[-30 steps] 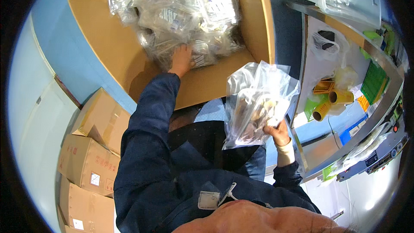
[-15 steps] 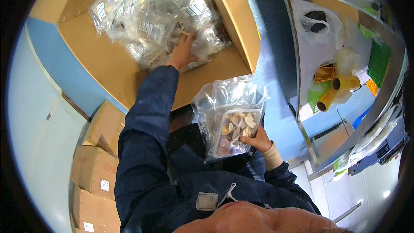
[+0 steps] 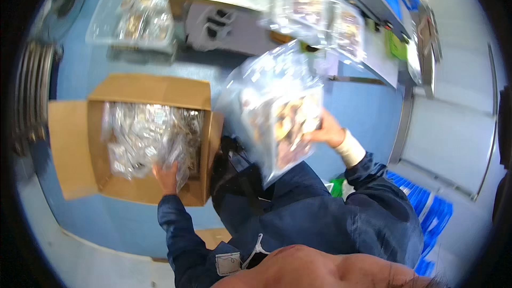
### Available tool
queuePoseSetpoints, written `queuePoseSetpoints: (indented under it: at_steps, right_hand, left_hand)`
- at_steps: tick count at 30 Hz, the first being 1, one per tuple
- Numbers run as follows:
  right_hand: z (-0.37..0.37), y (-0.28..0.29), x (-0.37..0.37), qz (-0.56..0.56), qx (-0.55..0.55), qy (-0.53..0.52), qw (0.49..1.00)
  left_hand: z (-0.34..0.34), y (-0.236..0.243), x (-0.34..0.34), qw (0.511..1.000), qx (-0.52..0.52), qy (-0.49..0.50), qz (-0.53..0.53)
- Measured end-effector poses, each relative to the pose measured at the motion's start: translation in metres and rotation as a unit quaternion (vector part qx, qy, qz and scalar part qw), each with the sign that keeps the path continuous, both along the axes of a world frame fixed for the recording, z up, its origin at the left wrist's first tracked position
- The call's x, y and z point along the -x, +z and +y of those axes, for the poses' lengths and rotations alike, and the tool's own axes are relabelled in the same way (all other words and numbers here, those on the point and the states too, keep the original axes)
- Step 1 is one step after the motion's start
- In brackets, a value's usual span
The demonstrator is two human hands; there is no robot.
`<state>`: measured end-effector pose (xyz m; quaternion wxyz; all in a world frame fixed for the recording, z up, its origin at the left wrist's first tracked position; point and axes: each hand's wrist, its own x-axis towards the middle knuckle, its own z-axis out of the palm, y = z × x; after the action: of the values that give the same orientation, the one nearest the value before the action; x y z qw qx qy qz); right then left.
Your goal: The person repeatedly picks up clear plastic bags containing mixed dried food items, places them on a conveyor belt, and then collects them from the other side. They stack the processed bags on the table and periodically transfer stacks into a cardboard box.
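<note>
Right of the carton (image 3: 146, 90), the right hand (image 3: 328, 131) grips clear bags (image 3: 290, 124), best held firmly; the grip of the left hand (image 3: 166, 177) inside is unclear.

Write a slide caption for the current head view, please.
The right hand holds clear pouches beside an open cardboard box, where the left hand touches bagged packs.

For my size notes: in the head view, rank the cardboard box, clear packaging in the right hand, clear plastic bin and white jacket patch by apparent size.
1. Cardboard box
2. Clear packaging in the right hand, perhaps enlarged by nearness
3. Clear plastic bin
4. White jacket patch
</note>
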<state>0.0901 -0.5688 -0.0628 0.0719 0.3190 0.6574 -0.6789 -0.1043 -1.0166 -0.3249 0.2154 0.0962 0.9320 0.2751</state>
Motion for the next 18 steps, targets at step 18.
queuePoseSetpoints:
  at_steps: [18]
  right_hand:
    - [0.38, -0.049, -0.155, 0.071, -0.138, -0.147, 0.977]
  left_hand:
    - [0.325, 0.389, -0.096, 0.877, -0.213, -0.405, 0.149]
